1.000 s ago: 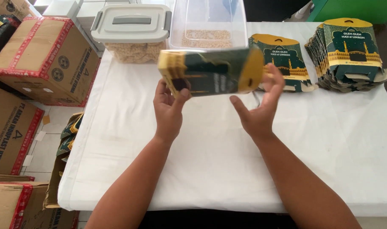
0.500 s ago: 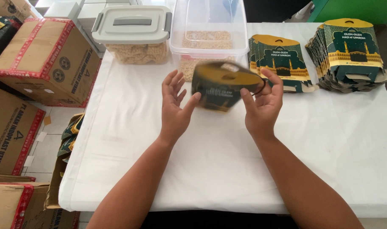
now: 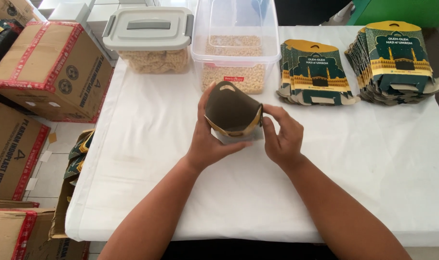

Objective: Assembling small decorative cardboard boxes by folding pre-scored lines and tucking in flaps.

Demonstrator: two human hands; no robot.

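Observation:
A dark green and gold printed cardboard box [image 3: 233,112] is held above the white table [image 3: 364,173], bent into a curved, partly folded shape with its arched top flap pointing away from me. My left hand [image 3: 206,139] cups its left side and underside. Its right edge is pinched by my right hand [image 3: 283,134]. Both hands meet around the box just in front of the open clear tub.
A lidless clear tub [image 3: 236,45] with small beige pieces and a grey-lidded tub [image 3: 149,36] stand at the back. Two stacks of flat printed boxes [image 3: 315,72] [image 3: 397,60] lie at the back right. Brown cartons [image 3: 46,67] stand left of the table.
The flat box was held stretched out wide between both hands. It has since been bent and folded inward, and both hands have come closer together around it.

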